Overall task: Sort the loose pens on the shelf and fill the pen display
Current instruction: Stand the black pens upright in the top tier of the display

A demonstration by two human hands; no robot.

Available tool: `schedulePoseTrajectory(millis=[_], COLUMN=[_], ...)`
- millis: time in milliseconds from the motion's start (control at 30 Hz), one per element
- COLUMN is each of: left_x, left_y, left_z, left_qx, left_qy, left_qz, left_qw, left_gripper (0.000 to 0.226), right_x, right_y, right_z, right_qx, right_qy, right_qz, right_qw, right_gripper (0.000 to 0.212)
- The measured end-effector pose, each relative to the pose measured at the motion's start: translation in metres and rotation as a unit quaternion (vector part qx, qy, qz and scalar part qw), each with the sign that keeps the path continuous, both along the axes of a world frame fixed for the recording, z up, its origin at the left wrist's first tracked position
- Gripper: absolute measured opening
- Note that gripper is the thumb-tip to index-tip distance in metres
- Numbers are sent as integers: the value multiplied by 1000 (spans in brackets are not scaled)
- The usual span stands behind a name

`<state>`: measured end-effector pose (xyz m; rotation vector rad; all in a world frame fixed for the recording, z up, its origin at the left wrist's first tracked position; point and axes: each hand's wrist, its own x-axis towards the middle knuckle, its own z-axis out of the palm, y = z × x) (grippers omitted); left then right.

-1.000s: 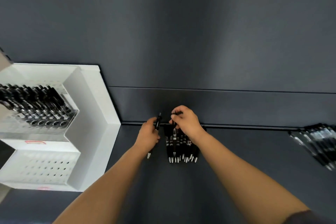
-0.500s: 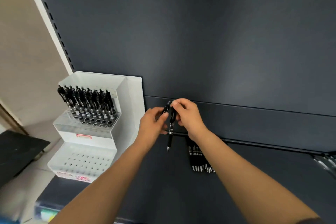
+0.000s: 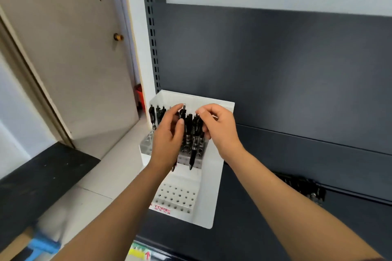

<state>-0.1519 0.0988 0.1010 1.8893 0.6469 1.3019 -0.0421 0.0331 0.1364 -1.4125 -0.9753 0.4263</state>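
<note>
Pen display [image 3: 220, 176] lower tier, under the fingertips, sitting empty. L hand [image 3: 167, 135] clamping L pen [image 3: 182, 112] w/ thumb + fingers. R hand [image 3: 220, 131] pinching R pen [image 3: 193, 150] near top, tip hanging below fingers. Pens likely handling light, stiff, slick; gripping mid-barrel prob steadier. Loose pens [image 3: 301, 186] lying right of R fingers.

display [image 3: 212, 186]: white, stepped, upright at left end of shelf [image 3: 254, 235] | pens [image 3: 158, 115]: black, standing in upper tier | held pens [image 3: 193, 150]: black, tips down, before that tier | loose pens [image 3: 301, 186]: black heap on shelf, right
</note>
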Motion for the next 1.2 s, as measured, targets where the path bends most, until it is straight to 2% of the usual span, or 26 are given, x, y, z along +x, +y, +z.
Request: schedulePoseTrajectory(millis=[233, 400, 600, 800, 900, 1033, 1200], left_x=[-56, -73, -76, -66, -60, -57, -57], left_y=[56, 81, 97, 101, 107, 112, 117], left_z=[16, 22, 20, 13, 16, 14, -6], left_qx=[32, 67, 64, 60, 61, 79, 99], left_qy=[-5, 11, 40, 68, 77, 105, 172], left_qz=[59, 79, 78, 56, 66, 64, 54], left_qw=[998, 995, 994, 994, 993, 989, 979], left_gripper=[50, 42, 39, 36, 37, 45, 33], right_x=[-49, -66, -73, -72, -73, -69, -63], right_y=[40, 58, 74, 87, 91, 99, 103], right_z=[13, 13, 9, 5, 7, 4, 3], right_qx=[18, 12, 5, -58, -132, -147, -187], right_qy=[-80, -189, -315, -360, -408, -457, -479], right_qz=[-5, -41, -72, -80, -115, -132, -146], right_qw=[997, 981, 946, 928, 896, 867, 845], right_gripper=[12, 14, 17, 18, 21, 14, 21])
